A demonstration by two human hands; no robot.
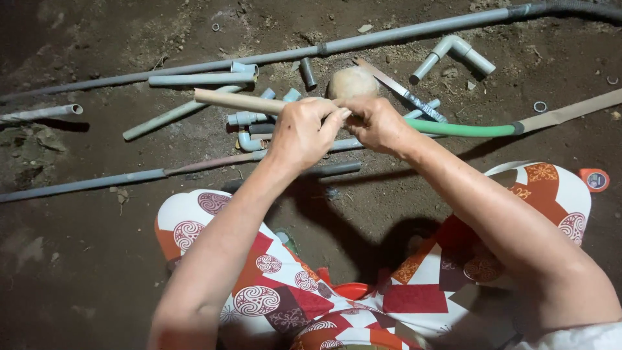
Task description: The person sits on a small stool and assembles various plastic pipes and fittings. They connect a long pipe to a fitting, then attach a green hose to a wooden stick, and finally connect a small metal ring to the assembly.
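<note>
My left hand (301, 133) is closed around a long tan stick (236, 101) that runs out to the left. My right hand (376, 123) grips the same rod where it turns green (463, 128) and continues right into a tan wrapped end (570, 111). The fingertips of both hands meet at the middle of the rod, above the dirt floor. What lies between the fingertips is hidden.
Grey pipes (201, 79) and pipe fittings (249, 118) lie scattered on the dirt ahead, with an elbow piece (453, 52), a hacksaw blade (398, 87) and a round tan ball (352, 83). A tape roll (595, 179) sits at right. My patterned knees frame the foreground.
</note>
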